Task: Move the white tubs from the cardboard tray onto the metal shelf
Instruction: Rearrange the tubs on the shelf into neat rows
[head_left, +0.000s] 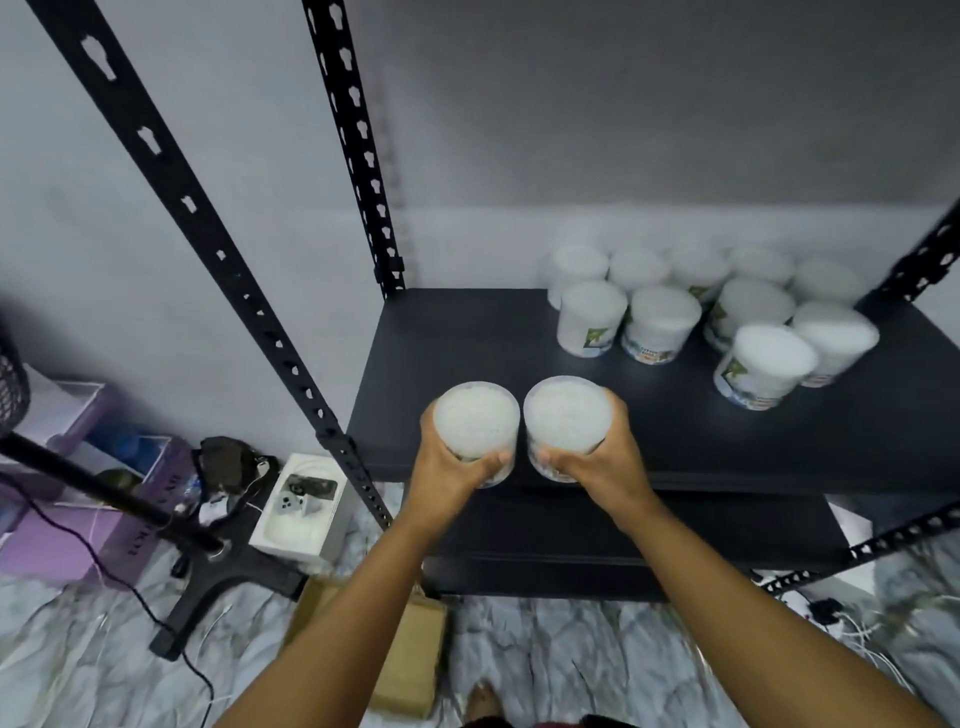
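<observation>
Our left hand (451, 464) and right hand (597, 457) each grip an upright round white plastic tub (476, 422), side by side just above the black metal shelf's (519, 353) front edge.

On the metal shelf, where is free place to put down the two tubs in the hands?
The metal shelf is bare on its left and front, between the rear upright post and the group of white tubs. The back right corner is crowded. The left hand and right hand each hold a tub above the front edge.
</observation>
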